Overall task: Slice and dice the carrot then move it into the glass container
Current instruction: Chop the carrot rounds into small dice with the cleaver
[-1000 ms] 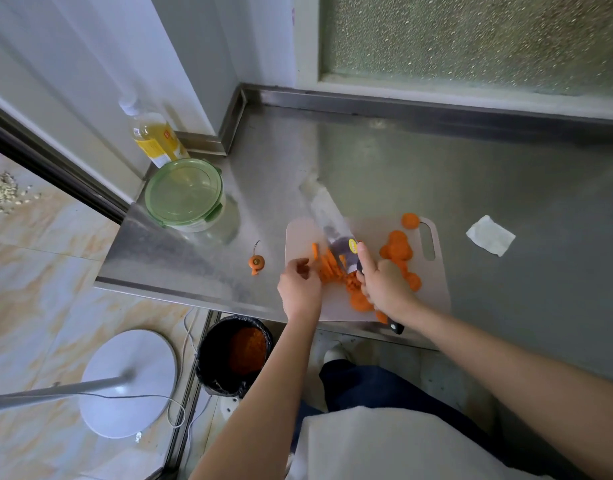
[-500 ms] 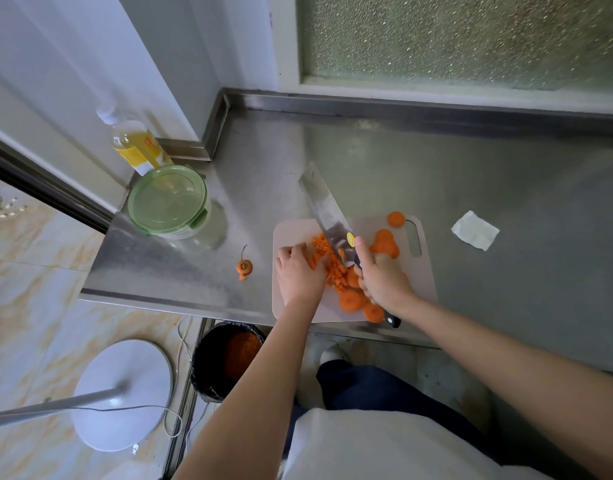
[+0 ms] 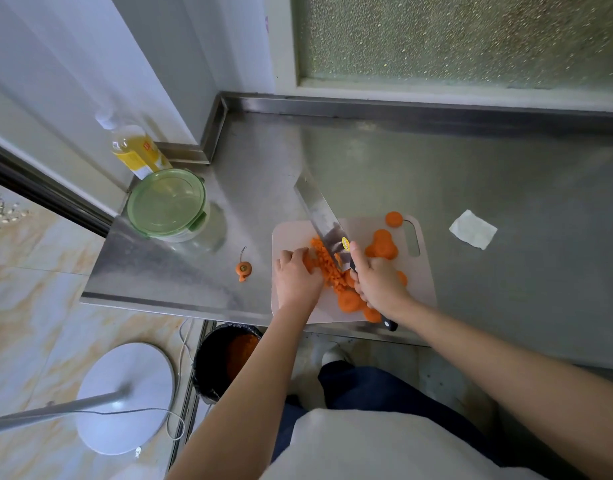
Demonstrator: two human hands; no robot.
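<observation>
Right hand is wrapped tight round the knife handle, with the blade down in the chopped carrot on the board and the tip pointing far-left. Left hand has its fingers curled onto the pile's left side. Round slices sit to the right and on the near side. The container is far left on the counter with its green lid on, can't tell what's inside. The bin below has orange scraps in it.

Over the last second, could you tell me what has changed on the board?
The knife in the right hand has kept chopping the carrot that the left hand holds; strips have become dice. Slices and lidded container unmoved.
</observation>
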